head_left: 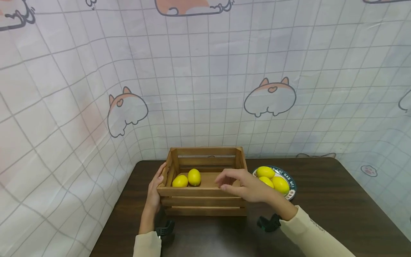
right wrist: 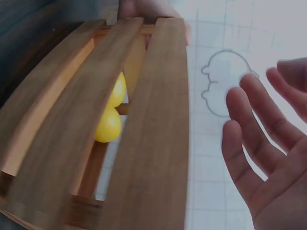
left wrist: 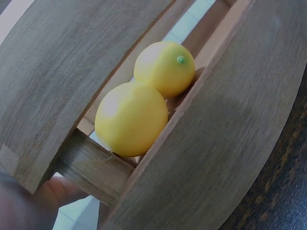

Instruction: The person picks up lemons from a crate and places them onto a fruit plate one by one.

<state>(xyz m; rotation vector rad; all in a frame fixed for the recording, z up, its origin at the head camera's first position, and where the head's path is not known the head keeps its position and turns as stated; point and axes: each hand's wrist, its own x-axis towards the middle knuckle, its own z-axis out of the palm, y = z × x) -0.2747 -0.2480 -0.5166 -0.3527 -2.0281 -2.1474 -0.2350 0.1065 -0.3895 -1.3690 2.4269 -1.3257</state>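
Observation:
A slatted wooden crate point(head_left: 202, 192) stands on the dark table, with two yellow lemons at its left end, a front one point(head_left: 180, 181) and one behind it point(head_left: 194, 177). Along the crate's left side lies my left hand point(head_left: 154, 187), its fingers extended against the outside. Over the crate's front right rim hovers my right hand point(head_left: 240, 184), fingers loosely bent and apart, holding nothing. The right wrist view shows that hand point(right wrist: 268, 148) above the top slat point(right wrist: 158, 120). Through the slats in the left wrist view, both lemons point(left wrist: 132, 120) touch each other.
Right of the crate, a round plate point(head_left: 292, 184) with a dark, lettered rim carries three lemons point(head_left: 280, 185), partly behind my right forearm. The brown table point(head_left: 340, 200) reaches back to a white gridded cloth point(head_left: 208, 89) with cartoon animals.

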